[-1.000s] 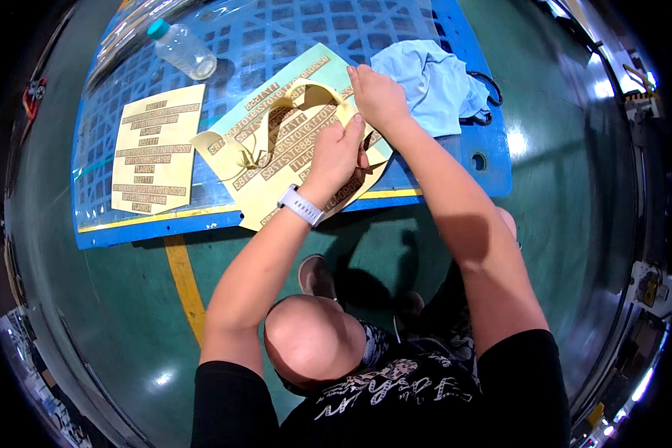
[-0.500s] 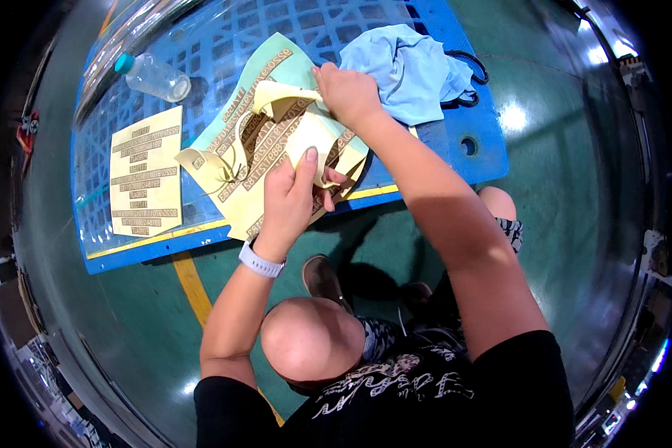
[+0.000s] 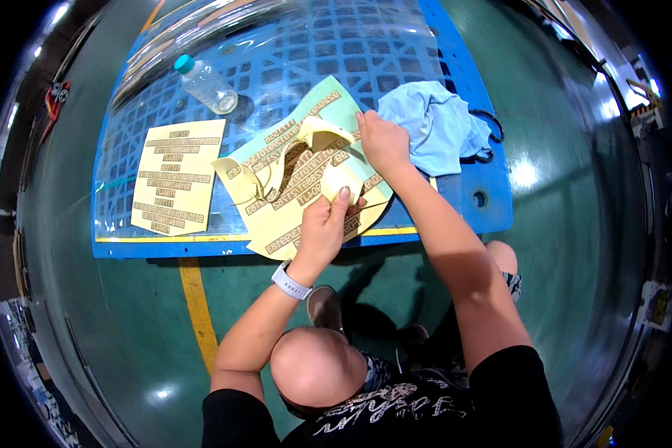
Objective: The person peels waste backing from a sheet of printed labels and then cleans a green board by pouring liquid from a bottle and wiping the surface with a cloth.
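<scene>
On the pallet, left hand is pinching the yellow sheet over the green sheet, right hand is touching green's edge, can't tell if gripping; low, even tension is probably working best.

At six o'clock, a black short-sleeved T-shirt with pale script lettering; worn left, seven o'clock, a pale lilac-grey watch. Shorts patterned black and white; brownish shoe, six o'clock.
</scene>
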Motion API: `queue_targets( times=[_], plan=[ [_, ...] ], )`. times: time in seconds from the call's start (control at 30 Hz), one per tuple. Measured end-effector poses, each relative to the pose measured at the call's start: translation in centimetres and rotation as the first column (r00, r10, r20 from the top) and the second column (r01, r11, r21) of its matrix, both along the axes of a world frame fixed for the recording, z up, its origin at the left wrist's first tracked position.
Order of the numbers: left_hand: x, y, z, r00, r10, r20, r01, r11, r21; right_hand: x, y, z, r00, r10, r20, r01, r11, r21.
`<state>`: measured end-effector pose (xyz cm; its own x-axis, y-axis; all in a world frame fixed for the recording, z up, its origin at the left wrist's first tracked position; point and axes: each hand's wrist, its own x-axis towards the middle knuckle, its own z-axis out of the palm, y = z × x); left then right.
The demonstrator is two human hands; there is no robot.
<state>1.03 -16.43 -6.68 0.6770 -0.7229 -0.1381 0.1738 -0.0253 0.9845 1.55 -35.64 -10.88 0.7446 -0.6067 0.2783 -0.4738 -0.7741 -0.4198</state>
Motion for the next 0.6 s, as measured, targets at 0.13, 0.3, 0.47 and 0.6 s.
queue_targets(
  times=[0.13,0.3,0.47,0.6],
  plan=[
    [0.8,0.6,-0.9,0.998,-0.004,0.068,0.001,0.999,0.045,0.2,0.6,0.4,0.999,0.002,-0.041,-0.003,1.0,-0.029],
    [-0.1,2.3,1.8,0.962,-0.088,0.259,0.077,0.996,0.052,0.2,0.6,0.0,0.998,0.051,0.043,-0.05,0.999,-0.015],
    [0.0,4.5,3.7,0.679,-0.141,0.72,0.15,0.987,0.052,0.2,0.2,0.4,0.997,0.072,-0.039,-0.073,0.997,-0.027],
    [1.8,4.8,3.3,0.496,-0.211,0.842,0.152,0.976,0.155,0.0,0.9,0.4,0.987,0.16,-0.012,-0.161,0.985,-0.058]
  ],
)
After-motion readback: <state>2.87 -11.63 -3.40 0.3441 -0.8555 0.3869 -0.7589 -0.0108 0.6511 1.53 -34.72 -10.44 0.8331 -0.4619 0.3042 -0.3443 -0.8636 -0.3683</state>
